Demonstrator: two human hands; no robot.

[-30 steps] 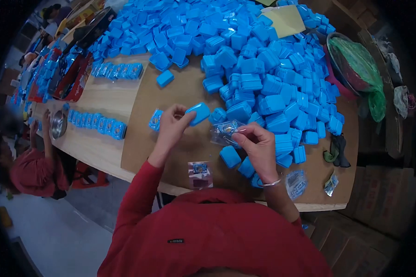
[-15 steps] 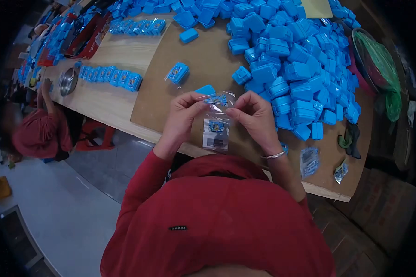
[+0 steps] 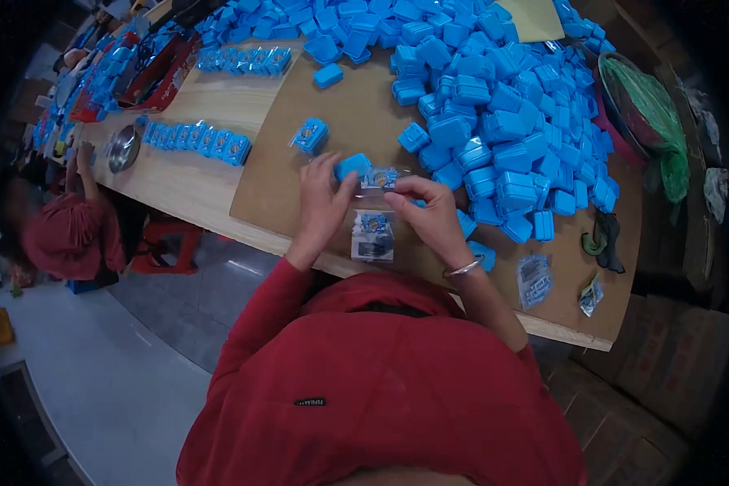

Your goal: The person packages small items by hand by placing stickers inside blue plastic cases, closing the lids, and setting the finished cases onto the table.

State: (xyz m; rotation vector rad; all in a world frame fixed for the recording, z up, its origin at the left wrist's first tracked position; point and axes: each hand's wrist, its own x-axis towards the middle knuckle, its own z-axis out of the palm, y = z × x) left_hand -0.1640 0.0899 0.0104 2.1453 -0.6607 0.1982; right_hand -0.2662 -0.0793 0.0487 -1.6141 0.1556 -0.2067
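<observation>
My left hand (image 3: 322,202) has its thumb and fingers around a small blue plastic box (image 3: 352,167) lying on the brown board. My right hand (image 3: 429,212) pinches a clear plastic bag (image 3: 379,180) with a blue printed picture, right beside that box. Below, near the table edge, lies a flat printed packet (image 3: 373,236) in clear plastic. A blue box with a printed picture (image 3: 309,136) stands just beyond my left hand. Another blue box (image 3: 482,256) is partly hidden by my right wrist.
A big heap of blue boxes (image 3: 502,121) covers the far right of the board. Rows of printed boxes (image 3: 194,139) stand at the left, near a metal bowl (image 3: 122,149). Plastic packets (image 3: 535,281) lie at the right. A person (image 3: 73,235) sits at the far left.
My left hand has let go of the bag's edge and moved onto the blue box. The bag stays in my right hand, lower and closer to the box. The view has shifted slightly.
</observation>
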